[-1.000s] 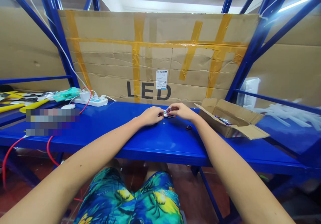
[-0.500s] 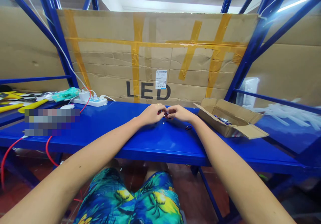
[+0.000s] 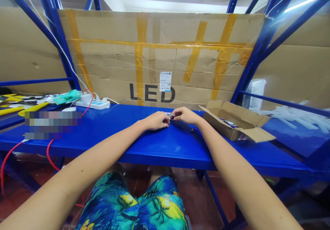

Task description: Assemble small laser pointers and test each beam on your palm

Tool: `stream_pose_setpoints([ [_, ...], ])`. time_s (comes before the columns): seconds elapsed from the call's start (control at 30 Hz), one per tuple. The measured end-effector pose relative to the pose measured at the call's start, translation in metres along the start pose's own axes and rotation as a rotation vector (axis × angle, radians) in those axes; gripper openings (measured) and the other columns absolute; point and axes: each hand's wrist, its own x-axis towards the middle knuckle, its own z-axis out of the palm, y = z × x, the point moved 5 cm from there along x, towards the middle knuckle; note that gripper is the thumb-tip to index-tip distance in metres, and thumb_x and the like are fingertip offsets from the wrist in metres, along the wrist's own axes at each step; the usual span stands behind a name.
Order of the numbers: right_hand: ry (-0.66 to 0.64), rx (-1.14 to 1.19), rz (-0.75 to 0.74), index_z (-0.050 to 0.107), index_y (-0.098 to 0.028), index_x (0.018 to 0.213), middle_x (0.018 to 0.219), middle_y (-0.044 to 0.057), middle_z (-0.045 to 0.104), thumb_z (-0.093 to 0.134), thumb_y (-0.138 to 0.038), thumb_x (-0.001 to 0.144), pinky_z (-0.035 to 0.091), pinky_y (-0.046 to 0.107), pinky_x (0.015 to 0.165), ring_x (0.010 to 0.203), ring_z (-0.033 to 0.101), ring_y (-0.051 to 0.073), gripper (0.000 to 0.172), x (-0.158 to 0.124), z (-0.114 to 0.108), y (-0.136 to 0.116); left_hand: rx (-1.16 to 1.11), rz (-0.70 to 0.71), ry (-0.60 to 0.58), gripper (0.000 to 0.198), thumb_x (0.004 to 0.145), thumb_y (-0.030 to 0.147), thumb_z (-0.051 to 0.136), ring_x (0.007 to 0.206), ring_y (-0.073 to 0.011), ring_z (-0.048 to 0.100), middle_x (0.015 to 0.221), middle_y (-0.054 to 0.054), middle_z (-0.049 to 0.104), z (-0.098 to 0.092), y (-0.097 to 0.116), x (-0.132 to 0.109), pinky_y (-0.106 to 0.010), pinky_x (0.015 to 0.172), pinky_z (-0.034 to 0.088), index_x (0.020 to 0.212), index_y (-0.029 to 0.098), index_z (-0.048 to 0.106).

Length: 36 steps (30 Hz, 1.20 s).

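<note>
My left hand [image 3: 157, 120] rests on the blue table with its fingers curled and their tips pressed together near the tabletop. Whatever they hold, if anything, is hidden. Just right of it, my right hand [image 3: 185, 115] pinches a small silvery piece [image 3: 173, 115] between thumb and fingers; it is too small to name. Between the two hands, towards the back, a small shiny striped object [image 3: 167, 113] shows in part. A small dark item with a bit of red [image 3: 193, 130] lies on the table below my right wrist.
An open cardboard box [image 3: 233, 120] with small blue and silver items stands at right. A white power strip [image 3: 96, 103] with plugs and a red cable sits back left, near yellow-handled tools [image 3: 33, 109]. Behind the table [image 3: 160, 147] stands a large cardboard panel [image 3: 113, 65].
My left hand has come down and slightly towards me, its fingertips now at the tabletop. The hands have parted a little, and the shiny striped object shows between them.
</note>
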Motion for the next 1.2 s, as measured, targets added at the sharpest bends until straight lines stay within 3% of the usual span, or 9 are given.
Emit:
stream_pose_setpoints([
  [0.2, -0.019, -0.062, 0.013, 0.067, -0.017, 0.076, 0.077, 0.001, 0.069, 0.061, -0.015, 0.064, 0.047, 0.029, 0.075, 0.075, 0.061, 0.017, 0.014, -0.004, 0.004, -0.004, -0.094, -0.021, 0.365, 0.011, 0.086, 0.018, 0.058, 0.079, -0.0147, 0.064, 0.087, -0.003, 0.073, -0.019, 0.000, -0.003, -0.025, 0.071, 0.044, 0.092, 0.018, 0.068],
  [0.37, -0.024, 0.003, 0.031, 0.066, -0.016, 0.080, 0.076, 0.002, 0.069, 0.062, -0.018, 0.064, 0.048, 0.029, 0.071, 0.072, 0.061, 0.017, 0.017, -0.004, 0.007, -0.006, -0.042, 0.053, 0.382, 0.012, 0.088, 0.015, 0.056, 0.080, -0.0150, 0.063, 0.089, -0.004, 0.071, -0.016, 0.005, -0.002, -0.027, 0.074, 0.046, 0.094, 0.017, 0.066],
  [0.67, -0.053, 0.056, 0.041, 0.065, -0.017, 0.073, 0.072, 0.001, 0.067, 0.065, -0.018, 0.065, 0.050, 0.028, 0.067, 0.066, 0.060, 0.015, 0.008, -0.008, 0.011, -0.015, 0.052, 0.083, 0.319, 0.019, 0.091, 0.017, 0.051, 0.087, -0.0172, 0.063, 0.095, -0.007, 0.069, -0.010, 0.007, 0.000, -0.029, 0.079, 0.046, 0.098, 0.018, 0.069],
  [0.83, -0.032, 0.085, 0.033, 0.066, -0.017, 0.077, 0.073, 0.000, 0.067, 0.065, -0.019, 0.064, 0.050, 0.029, 0.070, 0.069, 0.060, 0.015, 0.013, -0.004, 0.009, -0.007, 0.041, -0.035, 0.300, 0.021, 0.087, 0.021, 0.052, 0.080, -0.0173, 0.063, 0.090, -0.005, 0.071, -0.019, 0.003, -0.004, -0.027, 0.072, 0.044, 0.098, 0.020, 0.069],
  [1.03, -0.042, -0.001, 0.067, 0.066, -0.016, 0.079, 0.072, 0.001, 0.065, 0.065, -0.022, 0.066, 0.047, 0.029, 0.067, 0.066, 0.057, 0.014, 0.014, -0.004, 0.007, -0.005, -0.030, -0.165, -0.031, 0.011, 0.074, 0.028, 0.060, 0.063, -0.0153, 0.057, 0.071, -0.002, 0.067, -0.020, -0.018, -0.013, -0.025, 0.056, 0.036, 0.077, 0.019, 0.068],
  [1.2, -0.056, 0.016, 0.077, 0.067, -0.016, 0.080, 0.074, 0.002, 0.066, 0.065, -0.022, 0.067, 0.046, 0.028, 0.064, 0.066, 0.056, 0.014, 0.016, -0.009, 0.012, -0.015, -0.118, -0.190, -0.111, 0.011, 0.068, 0.018, 0.058, 0.064, -0.0148, 0.058, 0.071, 0.000, 0.066, -0.013, -0.026, -0.014, -0.024, 0.055, 0.037, 0.077, 0.019, 0.065],
])
